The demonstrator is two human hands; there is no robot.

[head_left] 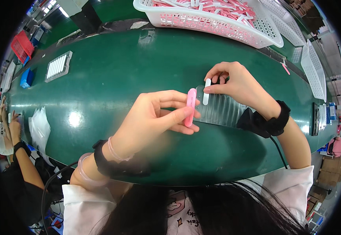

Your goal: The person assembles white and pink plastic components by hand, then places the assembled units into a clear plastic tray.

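Apparently, the centre tray [224, 111] was largely unfilled; a pink stick [191, 105] and white stick [206, 99] were pinched by left hand [158, 110] and right hand [236, 81].

I see fine lettering [191, 102] along the pink stick [190, 108] and, below that stick, dark lettering [192, 219] on the printed shirt [177, 224].

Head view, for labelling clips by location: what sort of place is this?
Likely a factory's assembly or packing workshop: a perforated basket of pink and white pieces, a clear ribbed tray, and another person's hand at left.
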